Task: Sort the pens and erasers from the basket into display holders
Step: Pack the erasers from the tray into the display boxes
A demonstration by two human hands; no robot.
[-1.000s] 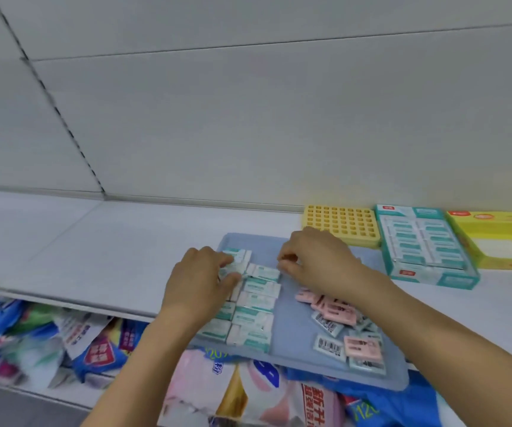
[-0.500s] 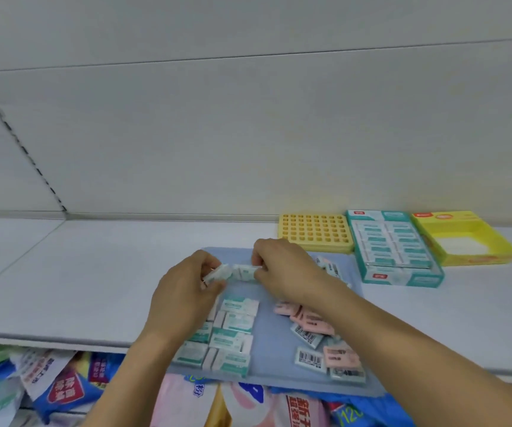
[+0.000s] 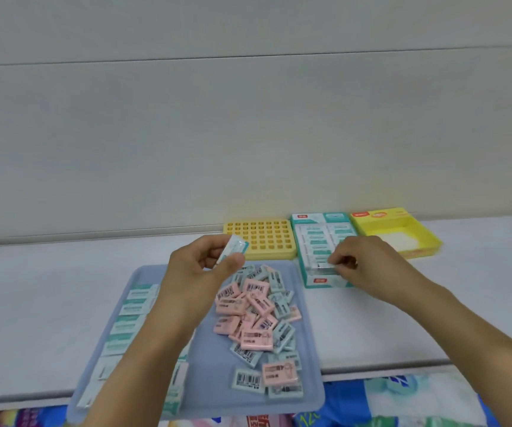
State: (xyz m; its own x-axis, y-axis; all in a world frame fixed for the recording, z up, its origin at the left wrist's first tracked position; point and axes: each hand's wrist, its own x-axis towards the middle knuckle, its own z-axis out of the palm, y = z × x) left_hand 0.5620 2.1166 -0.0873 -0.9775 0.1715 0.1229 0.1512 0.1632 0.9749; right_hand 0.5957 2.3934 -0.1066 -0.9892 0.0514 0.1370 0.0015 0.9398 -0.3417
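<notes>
A blue-grey tray (image 3: 205, 377) lies on the white shelf. It holds rows of white-and-teal erasers (image 3: 131, 315) on the left and a heap of pink and pale blue erasers (image 3: 257, 315) in the middle. My left hand (image 3: 199, 269) hovers above the tray and pinches a white-and-teal eraser (image 3: 233, 246) between thumb and fingers. My right hand (image 3: 362, 263) is over the near end of the teal display box (image 3: 316, 238), pinching another eraser (image 3: 325, 268) at the box's front row.
A yellow pen holder with a grid of holes (image 3: 260, 240) stands behind the tray. A yellow display box (image 3: 399, 232) sits right of the teal box. Packaged goods (image 3: 402, 399) fill the shelf below. The shelf edge runs under the tray's near end.
Both hands lifted off the tray's left rows, each with an eraser. The right hand went right to the teal box; the left rose above the tray. The view shifted right.
</notes>
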